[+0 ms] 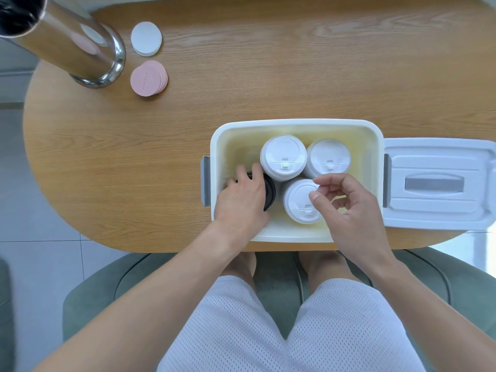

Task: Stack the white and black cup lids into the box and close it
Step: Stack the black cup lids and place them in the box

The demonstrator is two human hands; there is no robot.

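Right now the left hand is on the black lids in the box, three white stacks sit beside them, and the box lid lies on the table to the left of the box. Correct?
Not quite. In the head view the box lid lies to the right of the box, not the left. The rest holds: left hand on the black lids, three white stacks beside them.

From my screen, the table (268,76) looked like wood — light brown, with fine grain lines and a smooth, matt top. The box (295,124) looked like white plastic, smooth with a soft shine, and its lid (434,183) beside it was the same plastic with grey parts. The white cup lids (283,157) looked like thin matt plastic. The black cup lids (269,191) had a slight gloss. The pole (80,47) was shiny metal — it mirrored things like a looking glass. The pink discs (147,77) and white discs (146,38) looked flat and matt. The shorts (268,331) were white mesh cloth with tiny holes. The chair (279,277) looked like soft green cloth.
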